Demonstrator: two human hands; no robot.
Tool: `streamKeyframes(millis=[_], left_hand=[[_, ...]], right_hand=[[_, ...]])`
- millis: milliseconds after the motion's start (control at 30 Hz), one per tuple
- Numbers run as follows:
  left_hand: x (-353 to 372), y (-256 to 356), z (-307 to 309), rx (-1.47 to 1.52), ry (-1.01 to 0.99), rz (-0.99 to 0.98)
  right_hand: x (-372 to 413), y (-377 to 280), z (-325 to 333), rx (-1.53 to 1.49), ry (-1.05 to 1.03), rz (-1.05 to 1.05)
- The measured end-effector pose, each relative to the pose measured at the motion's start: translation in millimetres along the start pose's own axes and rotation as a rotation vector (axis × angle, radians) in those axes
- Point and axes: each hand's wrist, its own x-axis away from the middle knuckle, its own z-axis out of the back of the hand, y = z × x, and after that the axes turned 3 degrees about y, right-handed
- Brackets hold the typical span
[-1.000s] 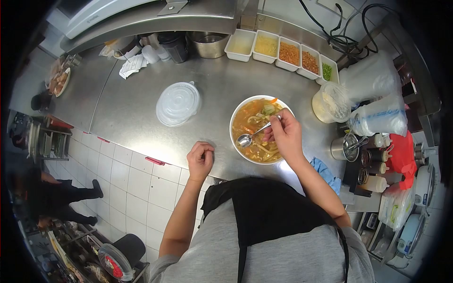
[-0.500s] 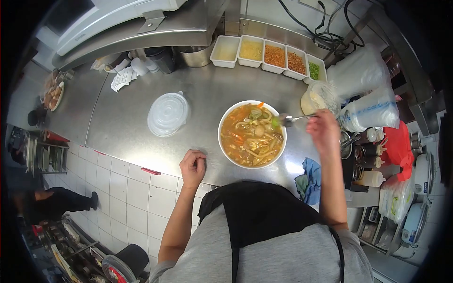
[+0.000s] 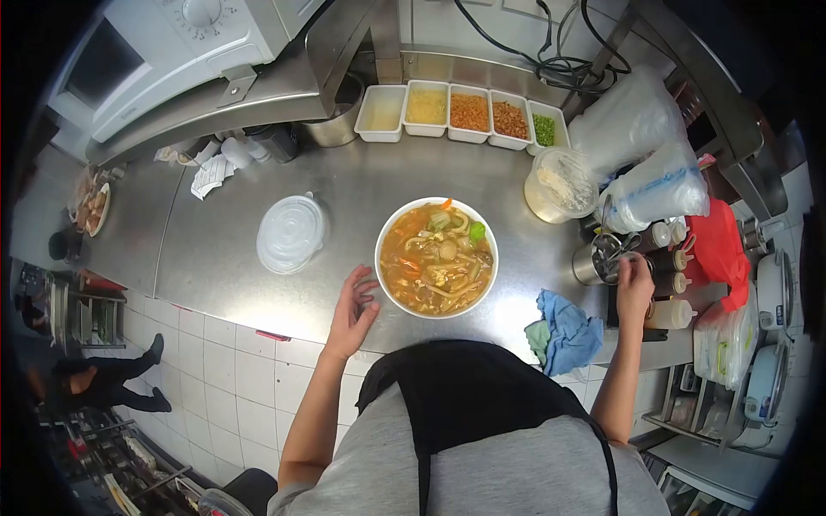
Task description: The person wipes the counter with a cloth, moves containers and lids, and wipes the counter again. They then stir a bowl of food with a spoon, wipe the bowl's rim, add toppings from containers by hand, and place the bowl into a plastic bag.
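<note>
A white bowl [image 3: 379, 273] on the steel counter holds thick noodle soup [image 3: 434, 258] with vegetables and a green leaf near its right rim. My left hand [image 3: 351, 314] is open just left of the bowl, its fingers apart and nothing in them. On the right, my right hand [image 3: 635, 282] is at a metal container [image 3: 589, 265] of utensils, fingers closed on the handle end of a spoon [image 3: 621, 254] whose head is inside the container. Clear plastic lids [image 3: 291, 234] lie left of the bowl.
White tubs of toppings [image 3: 469, 114] line the back. A plastic tub [image 3: 561, 185], sauce bottles [image 3: 671, 314] and bagged goods [image 3: 658, 189] crowd the right side. A blue cloth [image 3: 568, 331] lies near the front edge. Another person's legs [image 3: 120, 378] show at far left.
My right hand has moved the spoon from the bowl's right rim to the metal container. My left hand has opened from a loose fist and come nearer the bowl. The camera view has shifted.
</note>
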Motion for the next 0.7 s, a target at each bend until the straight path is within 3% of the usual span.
streamKeyframes(millis=[100, 167, 233, 367, 533, 700], left_hand=[[-5.2, -4.6, -2.6, 0.245, -0.059, 0.105], [-6.5, -9.5, -6.8, 0.386, -0.057, 0.182], [-10.3, -13.0, -12.2, 0.52, -0.056, 0.28], [-15.0, -15.3, -12.7, 0.485, -0.082, 0.316], [-17.8, -11.8, -15.6, 0.473, -0.081, 0.313], [-19.7, -3.1, -24.3, 0.378, -0.101, 0.223]], right_hand=[[9.4, -42.2, 3.2, 0.123, 0.215, 0.186], [14.2, -65.5, 6.6, 0.059, 0.119, 0.237], [26.9, -66.7, -4.9, -0.091, -0.244, 0.078], [67.3, -71.4, -53.9, -0.398, -0.663, -0.022], [62.4, -90.8, -113.6, -1.245, -0.86, -0.591], [50.4, -102.2, -124.5, -1.148, -1.06, -0.54]])
